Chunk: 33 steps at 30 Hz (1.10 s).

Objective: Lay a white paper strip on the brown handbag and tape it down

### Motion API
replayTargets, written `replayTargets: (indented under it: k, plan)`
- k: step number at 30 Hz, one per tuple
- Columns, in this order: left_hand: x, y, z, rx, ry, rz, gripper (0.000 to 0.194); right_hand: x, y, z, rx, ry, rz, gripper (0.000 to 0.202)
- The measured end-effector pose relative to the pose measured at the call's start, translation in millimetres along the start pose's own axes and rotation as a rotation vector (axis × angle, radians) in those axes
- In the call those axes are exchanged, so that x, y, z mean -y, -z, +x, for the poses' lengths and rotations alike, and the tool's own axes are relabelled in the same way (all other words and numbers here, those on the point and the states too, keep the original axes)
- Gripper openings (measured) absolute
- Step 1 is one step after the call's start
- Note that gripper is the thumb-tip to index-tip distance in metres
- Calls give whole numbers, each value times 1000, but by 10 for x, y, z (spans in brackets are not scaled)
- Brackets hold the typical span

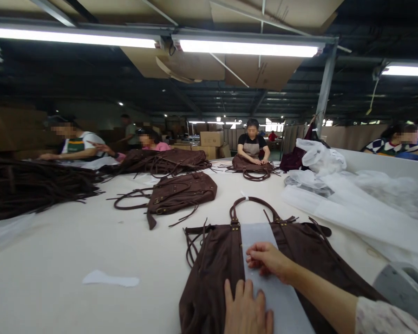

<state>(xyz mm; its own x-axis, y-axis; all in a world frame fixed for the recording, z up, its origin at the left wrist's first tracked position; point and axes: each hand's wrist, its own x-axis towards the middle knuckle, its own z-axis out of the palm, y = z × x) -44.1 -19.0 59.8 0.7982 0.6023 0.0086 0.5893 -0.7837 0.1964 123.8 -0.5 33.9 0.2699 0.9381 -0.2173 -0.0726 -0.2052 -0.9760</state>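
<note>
- Brown bag lies on bench under both hands; its pale strip runs 11-to-5 o'clock.
- Left hand: spread over bag.
- Right hand: fingertips together, contents unclear; nearer handle at 12 o'clock.

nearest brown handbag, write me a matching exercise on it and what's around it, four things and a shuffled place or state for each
1. left hand
2. right hand
3. translucent strip
4. bone-shaped white piece

A. on the tabletop, apart from the nearest brown handbag
B. fingers curled, over the strip
C. lying lengthwise on that bag, one end between the handle's two ends
D. fingers spread, at the picture's bottom edge

Pairs: 1-D, 2-B, 3-C, 4-A
</note>
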Motion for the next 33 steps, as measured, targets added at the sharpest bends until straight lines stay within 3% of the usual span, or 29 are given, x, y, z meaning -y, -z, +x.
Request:
replayTargets:
  k: [9,17,24,33]
  plan:
    - [133,-205,58,1,-140,-23,42,-69,-11,32,-6,93,-17,37]
    - [158,-125,106,94,-218,-30,37,-61,-31,79,-9,117,-59,34]
    - [142,-198,73,22,-131,-55,38,-110,-24,98,-11,127,-83,31]
    - [102,-146,72,46,-109,-79,37,-163,-17,130,-2,154,-105,30]
